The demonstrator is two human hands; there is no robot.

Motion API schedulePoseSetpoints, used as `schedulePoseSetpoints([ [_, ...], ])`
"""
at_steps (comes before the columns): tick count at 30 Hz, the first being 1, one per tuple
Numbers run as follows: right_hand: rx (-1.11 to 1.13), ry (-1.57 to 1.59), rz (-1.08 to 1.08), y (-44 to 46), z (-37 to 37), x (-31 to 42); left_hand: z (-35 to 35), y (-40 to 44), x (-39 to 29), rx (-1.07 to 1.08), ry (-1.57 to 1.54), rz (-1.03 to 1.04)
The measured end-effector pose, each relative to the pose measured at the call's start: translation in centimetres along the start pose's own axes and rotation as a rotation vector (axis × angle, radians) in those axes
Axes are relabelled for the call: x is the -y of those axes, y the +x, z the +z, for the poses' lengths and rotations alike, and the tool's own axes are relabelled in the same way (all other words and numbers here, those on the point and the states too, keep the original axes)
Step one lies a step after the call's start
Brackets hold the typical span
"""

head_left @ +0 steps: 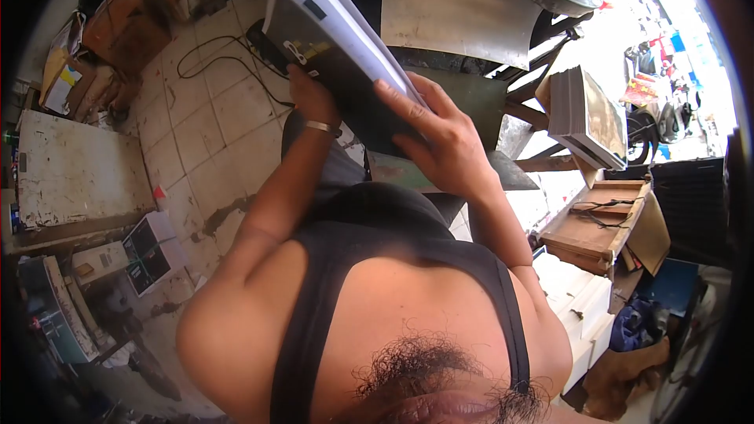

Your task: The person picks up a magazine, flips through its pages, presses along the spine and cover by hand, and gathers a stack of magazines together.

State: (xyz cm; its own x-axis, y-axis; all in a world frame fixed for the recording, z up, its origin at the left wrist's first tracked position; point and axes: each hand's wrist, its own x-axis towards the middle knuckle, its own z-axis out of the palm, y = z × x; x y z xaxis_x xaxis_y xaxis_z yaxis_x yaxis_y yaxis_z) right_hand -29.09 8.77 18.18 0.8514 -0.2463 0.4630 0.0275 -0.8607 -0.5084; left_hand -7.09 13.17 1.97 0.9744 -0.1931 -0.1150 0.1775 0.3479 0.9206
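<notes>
A thick book (334,63) with a dark cover and white pages is held up in front of my body, tilted. Pale lettering marks the cover, and the page edges fan slightly apart at the top. My left hand (312,98), with a band at the wrist, grips the cover's lower left side; some of its fingers are hidden. On the opposite side, my right hand (444,133) is closed around the page edge, with a finger lying on the cover.
A pale-topped cabinet (78,169) and stacked books (153,251) stand at the left. A cable (224,43) lies on the tiled floor (196,126). To the right are a thick stack of bound sheets (589,118), a wooden drawer (601,220) and white stacks (577,294).
</notes>
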Motion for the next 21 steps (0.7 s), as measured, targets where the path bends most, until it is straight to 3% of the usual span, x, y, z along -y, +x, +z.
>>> schedulePoseSetpoints([
  [3,0.019,-0.002,-0.032,-0.1,0.5,0.6,-1.0,1.6,1.5,0.112,-0.021,0.147],
  [8,-0.008,-0.101,-0.159,-0.5,1.5,0.3,-3.5,3.8,5.9,0.325,-0.111,0.092],
  [11,-0.023,-0.137,-0.179,-1.0,2.2,0.0,-3.9,3.5,7.2,0.359,-0.786,-0.449],
  [17,-0.016,-0.143,-0.203,-1.7,2.9,0.1,-6.0,5.7,11.6,1.019,-1.000,-0.335],
  [21,-0.005,-0.161,-0.193,-1.7,2.8,0.5,-5.9,5.3,10.9,0.943,-1.004,-0.406],
])
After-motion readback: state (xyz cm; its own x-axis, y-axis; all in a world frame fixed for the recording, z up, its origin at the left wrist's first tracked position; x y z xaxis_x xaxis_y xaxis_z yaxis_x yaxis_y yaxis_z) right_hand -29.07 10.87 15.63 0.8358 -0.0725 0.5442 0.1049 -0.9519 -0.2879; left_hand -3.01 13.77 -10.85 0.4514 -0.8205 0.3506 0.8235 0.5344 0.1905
